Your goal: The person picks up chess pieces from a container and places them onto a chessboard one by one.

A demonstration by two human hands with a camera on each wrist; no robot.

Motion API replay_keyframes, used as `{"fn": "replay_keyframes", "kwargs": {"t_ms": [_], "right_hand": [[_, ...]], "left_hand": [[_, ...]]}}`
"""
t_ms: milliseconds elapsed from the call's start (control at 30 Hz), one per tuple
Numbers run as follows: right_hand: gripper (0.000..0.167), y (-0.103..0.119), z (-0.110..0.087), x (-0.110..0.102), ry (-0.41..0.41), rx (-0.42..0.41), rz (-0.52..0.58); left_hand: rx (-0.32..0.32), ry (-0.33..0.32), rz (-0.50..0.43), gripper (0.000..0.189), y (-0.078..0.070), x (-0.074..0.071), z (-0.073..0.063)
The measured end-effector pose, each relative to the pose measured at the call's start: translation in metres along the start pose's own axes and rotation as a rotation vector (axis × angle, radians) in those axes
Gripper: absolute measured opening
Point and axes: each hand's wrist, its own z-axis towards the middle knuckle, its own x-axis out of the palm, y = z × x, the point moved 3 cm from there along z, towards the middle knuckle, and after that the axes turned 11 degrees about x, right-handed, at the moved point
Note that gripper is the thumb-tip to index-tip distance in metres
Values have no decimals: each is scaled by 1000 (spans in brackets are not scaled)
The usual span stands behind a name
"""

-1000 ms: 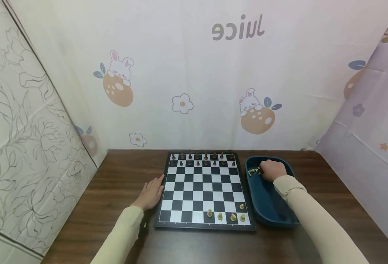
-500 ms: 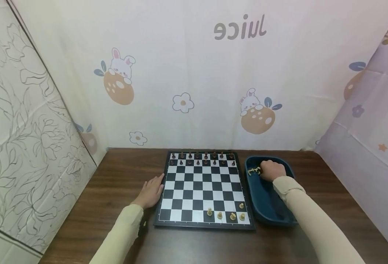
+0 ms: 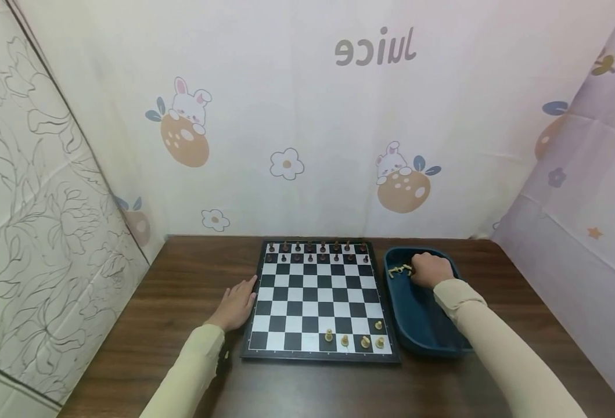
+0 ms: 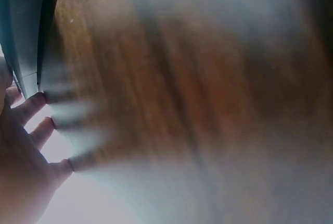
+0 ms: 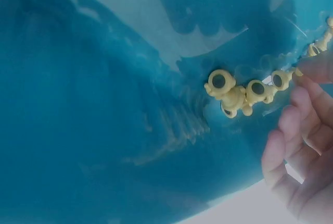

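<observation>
A black-and-white chessboard point(image 3: 309, 295) lies on the table. My left hand point(image 3: 234, 305) lies flat beside it, fingers extended and fingertips at the board's left edge. In the blue tray point(image 3: 423, 325) to the right, my right hand point(image 3: 431, 270) reaches in at the far end. The right wrist view shows its thumb and index finger pinching a pale yellow chess piece point(image 5: 298, 72), which is mostly covered by the fingers. More pale yellow chess pieces point(image 5: 231, 98) cling in a line beside it. A few pale yellow pieces point(image 3: 365, 342) stand at the board's near right corner.
Dark brown chess pieces point(image 3: 309, 257) fill the two far rows of the board. The wooden table point(image 3: 192, 278) ends at a printed curtain point(image 3: 286, 197) behind. A small yellowish object point(image 3: 226, 355) lies by the left sleeve.
The view has shifted slightly. In the tray, the visible yellow pieces beside my right fingers have changed their arrangement a little. My left hand has stayed at the board's edge.
</observation>
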Motion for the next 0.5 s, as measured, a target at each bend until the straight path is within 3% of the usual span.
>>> {"fn": "replay_keyframes", "kwargs": {"t_ms": [500], "right_hand": [[20,6,-14,-17,-8,-27,-21]], "left_hand": [[11,-2,-2,51,-1,-1,0]]}}
